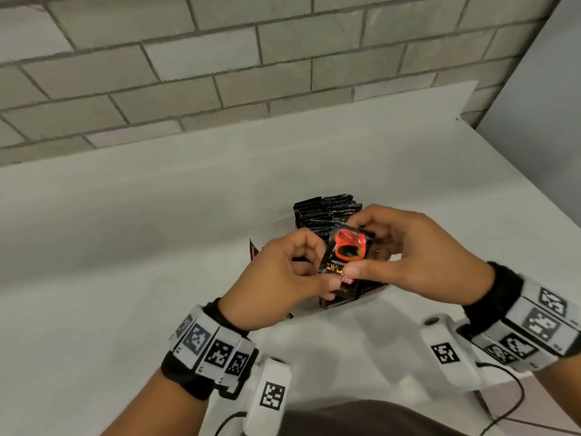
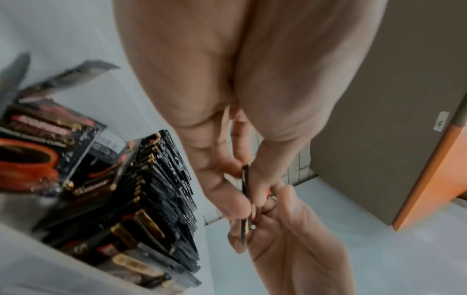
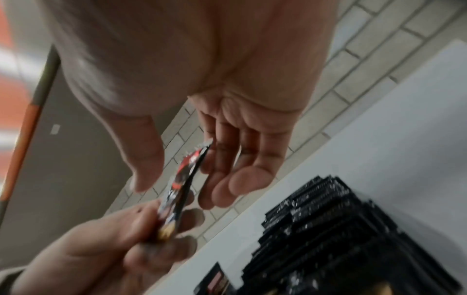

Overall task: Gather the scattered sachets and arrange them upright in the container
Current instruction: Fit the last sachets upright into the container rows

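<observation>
Overhead, black sachet (image 1: 345, 259) with red cup print, between both hands.

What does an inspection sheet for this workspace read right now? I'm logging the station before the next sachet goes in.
Surface: white table, bare where visible.
Job's things: one sachet held above the container; row of sachets standing upright inside.
Clutter: one item's edge beside the left hand, unclear.
Grip: left hand and right hand both pinch the held sachet.
Cables: black cable from the right wristband.
Surroundings: grey brick wall behind.
</observation>
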`<act>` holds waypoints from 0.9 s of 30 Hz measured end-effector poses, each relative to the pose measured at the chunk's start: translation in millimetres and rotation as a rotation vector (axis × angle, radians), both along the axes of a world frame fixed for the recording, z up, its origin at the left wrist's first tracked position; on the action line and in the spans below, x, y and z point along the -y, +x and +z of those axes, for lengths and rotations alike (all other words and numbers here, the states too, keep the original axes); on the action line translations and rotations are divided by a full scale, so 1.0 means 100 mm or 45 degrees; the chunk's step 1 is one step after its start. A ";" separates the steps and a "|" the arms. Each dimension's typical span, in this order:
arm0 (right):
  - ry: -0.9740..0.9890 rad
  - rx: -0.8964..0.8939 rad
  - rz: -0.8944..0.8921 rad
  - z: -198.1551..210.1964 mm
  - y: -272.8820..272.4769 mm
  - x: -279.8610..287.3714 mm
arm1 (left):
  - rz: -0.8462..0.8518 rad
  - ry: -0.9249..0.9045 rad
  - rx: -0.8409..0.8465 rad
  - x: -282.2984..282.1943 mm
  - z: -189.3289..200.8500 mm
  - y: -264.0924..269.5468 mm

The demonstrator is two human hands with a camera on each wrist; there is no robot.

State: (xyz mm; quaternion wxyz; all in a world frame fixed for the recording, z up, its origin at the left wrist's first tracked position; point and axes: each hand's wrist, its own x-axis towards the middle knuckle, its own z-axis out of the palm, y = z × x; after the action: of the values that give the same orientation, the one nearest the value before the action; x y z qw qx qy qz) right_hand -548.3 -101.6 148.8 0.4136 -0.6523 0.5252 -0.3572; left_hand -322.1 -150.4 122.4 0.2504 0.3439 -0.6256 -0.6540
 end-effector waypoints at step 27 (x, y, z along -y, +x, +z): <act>-0.197 -0.353 0.159 -0.19 -0.06 0.03 | -0.188 -0.284 0.533 0.06 -0.27 -0.01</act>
State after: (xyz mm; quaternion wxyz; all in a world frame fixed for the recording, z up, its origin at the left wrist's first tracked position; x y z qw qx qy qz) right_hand -554.2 -104.5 129.8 0.3073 -0.7566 0.5065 -0.2767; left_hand -323.4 -156.7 95.7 0.1031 0.3955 -0.7556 -0.5119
